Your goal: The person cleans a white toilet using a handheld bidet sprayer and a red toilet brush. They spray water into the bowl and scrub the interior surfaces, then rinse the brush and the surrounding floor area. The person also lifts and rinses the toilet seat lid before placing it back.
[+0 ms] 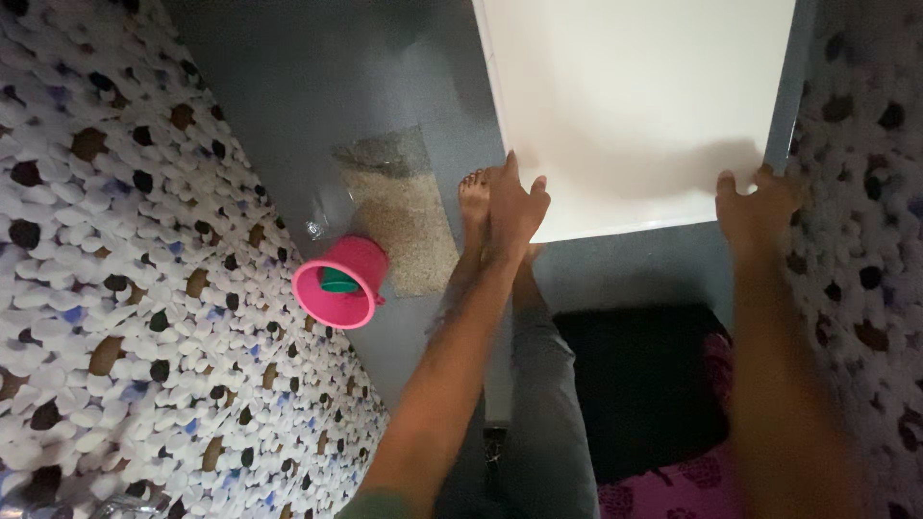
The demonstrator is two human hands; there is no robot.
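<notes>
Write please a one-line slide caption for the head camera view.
Left hand and right hand grip a white panel's lower edge above a grey floor, beside a pink bucket.

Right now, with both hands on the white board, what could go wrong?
The left hand and right hand grip only the near edge of the white board, so it may slip onto the bare foot beneath. If it swings left, it could knock over the pink bucket.
</notes>
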